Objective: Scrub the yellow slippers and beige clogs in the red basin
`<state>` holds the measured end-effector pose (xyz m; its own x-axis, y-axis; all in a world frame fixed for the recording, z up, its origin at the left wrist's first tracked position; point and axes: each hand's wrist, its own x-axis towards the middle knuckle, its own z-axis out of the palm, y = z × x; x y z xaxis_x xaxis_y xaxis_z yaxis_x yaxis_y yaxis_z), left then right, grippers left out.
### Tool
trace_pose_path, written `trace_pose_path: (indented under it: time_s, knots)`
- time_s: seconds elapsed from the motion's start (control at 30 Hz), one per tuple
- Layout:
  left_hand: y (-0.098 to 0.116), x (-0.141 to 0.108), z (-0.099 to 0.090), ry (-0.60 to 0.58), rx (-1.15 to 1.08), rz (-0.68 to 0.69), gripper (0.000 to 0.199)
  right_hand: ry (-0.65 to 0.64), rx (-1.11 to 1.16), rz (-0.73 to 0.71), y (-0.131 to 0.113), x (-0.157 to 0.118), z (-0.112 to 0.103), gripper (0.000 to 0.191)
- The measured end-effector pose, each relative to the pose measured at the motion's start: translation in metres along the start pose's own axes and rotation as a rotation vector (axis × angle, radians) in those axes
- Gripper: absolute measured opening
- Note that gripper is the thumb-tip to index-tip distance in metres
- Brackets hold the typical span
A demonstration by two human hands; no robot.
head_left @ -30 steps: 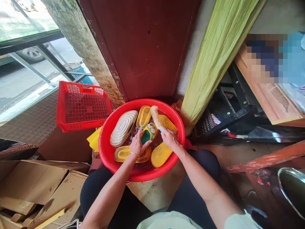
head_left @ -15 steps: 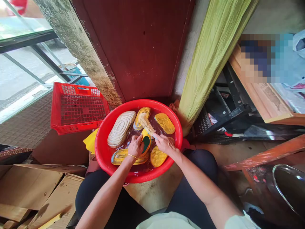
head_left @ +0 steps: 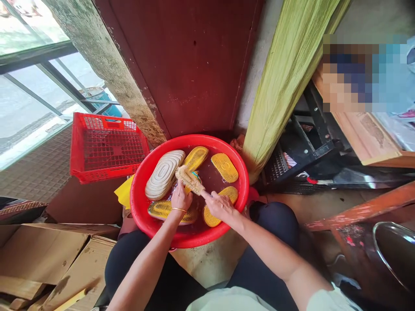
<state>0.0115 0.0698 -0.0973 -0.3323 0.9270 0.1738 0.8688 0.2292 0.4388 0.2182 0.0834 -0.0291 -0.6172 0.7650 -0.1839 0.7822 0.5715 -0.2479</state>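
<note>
A red basin (head_left: 189,242) of dark water stands between my knees. My right hand (head_left: 220,205) is closed round the handle of a scrub brush (head_left: 191,179), its pale bristles over a yellow slipper (head_left: 187,189). That slipper, mostly hidden by the brush, is gripped by my left hand (head_left: 180,198). Other yellow footwear lies sole up in the water: one sole (head_left: 197,158) at the back, another (head_left: 225,167) at the right, one (head_left: 212,215) by my right hand and one (head_left: 160,210) under my left. A white ridged sole (head_left: 164,173) rests at the basin's left side.
A red plastic crate (head_left: 108,175) sits left of the basin, with cardboard boxes (head_left: 42,255) nearer me. Behind stands a dark red door (head_left: 194,73). A green curtain (head_left: 279,86) hangs at the right, beside a wooden table (head_left: 369,129) and a metal pot (head_left: 394,255).
The brush has moved left and down across the slipper, which my left hand has shifted left and turned. The sole at the back has drifted and turned slightly.
</note>
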Motion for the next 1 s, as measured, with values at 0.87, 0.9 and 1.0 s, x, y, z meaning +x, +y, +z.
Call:
trace_pose_path:
  time_s: [0.87, 0.9, 1.0]
  knots:
    - [0.004, 0.013, -0.022, -0.134, -1.039, -0.325, 0.070, 0.452, 0.375, -0.015, 0.060, 0.025, -0.008, 0.051]
    - [0.007, 0.011, -0.022, -0.184, -1.066, -0.351, 0.069, 0.446, 0.365, -0.004, 0.060, 0.027, -0.010, 0.051]
    - [0.012, 0.008, -0.022, -0.284, -1.147, -0.437, 0.060, 0.444, 0.347, 0.064, 0.060, 0.032, -0.017, 0.051]
